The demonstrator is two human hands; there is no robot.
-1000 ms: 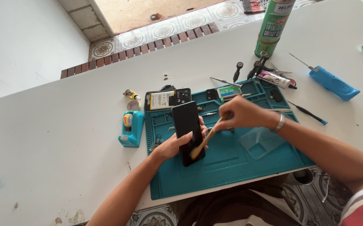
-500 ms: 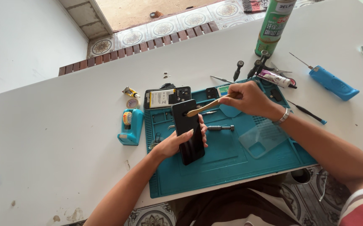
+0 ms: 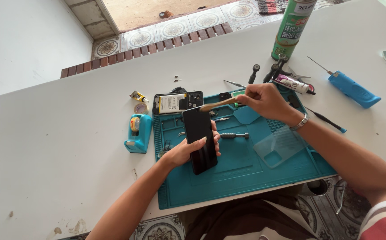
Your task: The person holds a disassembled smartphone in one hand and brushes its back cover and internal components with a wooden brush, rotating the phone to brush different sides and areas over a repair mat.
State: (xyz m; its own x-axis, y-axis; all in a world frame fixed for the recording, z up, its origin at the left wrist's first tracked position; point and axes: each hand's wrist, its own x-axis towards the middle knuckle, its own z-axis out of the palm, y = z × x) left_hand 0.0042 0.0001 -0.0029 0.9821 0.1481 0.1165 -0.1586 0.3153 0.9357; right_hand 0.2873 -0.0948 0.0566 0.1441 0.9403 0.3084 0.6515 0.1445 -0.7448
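On the teal work mat, near the middle of the head view, a black phone is held tilted by the left hand; the fingers are wrapped around its lower edge, so this hand is closed on the phone. At about 1 o'clock from the phone, the right hand is closed around a wooden-handled brush, which is pointed toward 9 o'clock and is kept just above the top end of the phone. A metal watch is worn on the right wrist.

Just beside the phone, at 3 o'clock, a small screwdriver is lying on the mat. Further to 4 o'clock a clear phone case is seen. At 12 o'clock from the phone, an opened phone body is placed at the upper edge of the mat. At 9 o'clock, a teal tape dispenser is standing on the white counter, off the mat. At 1 o'clock, well apart, a green spray can is standing, and at 2 o'clock a blue electric tool is lying on the counter.
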